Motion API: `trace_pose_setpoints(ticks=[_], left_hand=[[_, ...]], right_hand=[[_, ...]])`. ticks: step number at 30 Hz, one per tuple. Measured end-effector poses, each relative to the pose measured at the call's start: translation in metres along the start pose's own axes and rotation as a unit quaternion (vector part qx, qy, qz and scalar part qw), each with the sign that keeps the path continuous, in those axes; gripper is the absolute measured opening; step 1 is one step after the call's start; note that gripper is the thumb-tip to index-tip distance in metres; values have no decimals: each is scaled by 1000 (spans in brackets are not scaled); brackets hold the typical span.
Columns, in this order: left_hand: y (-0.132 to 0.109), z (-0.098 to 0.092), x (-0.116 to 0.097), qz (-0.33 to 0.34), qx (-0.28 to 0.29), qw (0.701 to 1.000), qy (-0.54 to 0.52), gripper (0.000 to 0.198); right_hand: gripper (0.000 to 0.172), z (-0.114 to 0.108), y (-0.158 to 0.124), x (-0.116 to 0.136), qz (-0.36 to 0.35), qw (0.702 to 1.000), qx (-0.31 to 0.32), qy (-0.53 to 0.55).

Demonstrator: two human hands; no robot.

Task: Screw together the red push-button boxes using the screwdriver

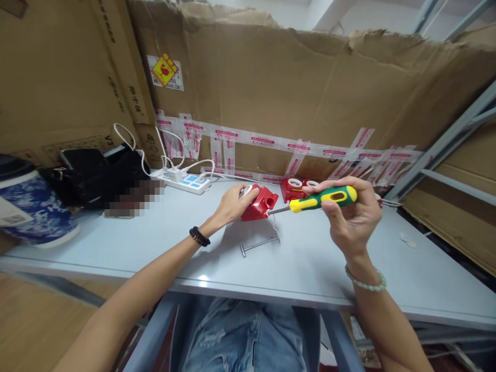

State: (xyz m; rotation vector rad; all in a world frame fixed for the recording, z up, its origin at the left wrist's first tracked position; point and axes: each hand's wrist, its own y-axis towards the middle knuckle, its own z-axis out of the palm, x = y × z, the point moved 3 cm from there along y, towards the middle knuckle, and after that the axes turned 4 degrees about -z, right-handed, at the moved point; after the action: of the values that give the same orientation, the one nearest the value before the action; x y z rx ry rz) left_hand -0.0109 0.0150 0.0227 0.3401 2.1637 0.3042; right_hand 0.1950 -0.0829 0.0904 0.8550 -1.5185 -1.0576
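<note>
Right hand [355, 217] holds screwdriver [315, 201] at red box [256, 210], contents hidden.

In the left hand [229, 202], casing [256, 209]; in the right hand [358, 214], screwdriver [320, 199]. On the counter [321, 274], at the near side of both hands, T-shaped tool [259, 245]; beyond them, other casings [287, 193], then cardboard [263, 77]. Left of both hands, power strip [189, 182]; farther left, tub [42, 212].

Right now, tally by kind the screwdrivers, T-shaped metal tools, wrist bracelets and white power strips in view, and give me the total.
Screwdriver with a green-and-yellow handle: 1
T-shaped silver metal tool: 1
Wrist bracelets: 2 (black bracelet, pale green beaded bracelet)
Long white power strip: 1
Total: 5
</note>
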Motion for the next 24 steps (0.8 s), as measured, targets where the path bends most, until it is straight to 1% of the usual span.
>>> trace_pose_setpoints(ticks=[5, 10, 16, 24], left_hand=[[0, 1, 0, -6, 5, 1000, -1, 41], [0, 1, 0, -3, 3, 1000, 3, 40], [0, 0, 0, -1, 3, 1000, 5, 40], [0, 0, -3, -1, -1, 1000, 13, 39]], right_hand=[[26, 0, -1, -1, 4, 1000, -2, -23], [25, -1, 0, -1, -7, 1000, -16, -11], [26, -1, 0, -5, 5, 1000, -9, -25], [27, -1, -3, -2, -16, 1000, 1, -13]])
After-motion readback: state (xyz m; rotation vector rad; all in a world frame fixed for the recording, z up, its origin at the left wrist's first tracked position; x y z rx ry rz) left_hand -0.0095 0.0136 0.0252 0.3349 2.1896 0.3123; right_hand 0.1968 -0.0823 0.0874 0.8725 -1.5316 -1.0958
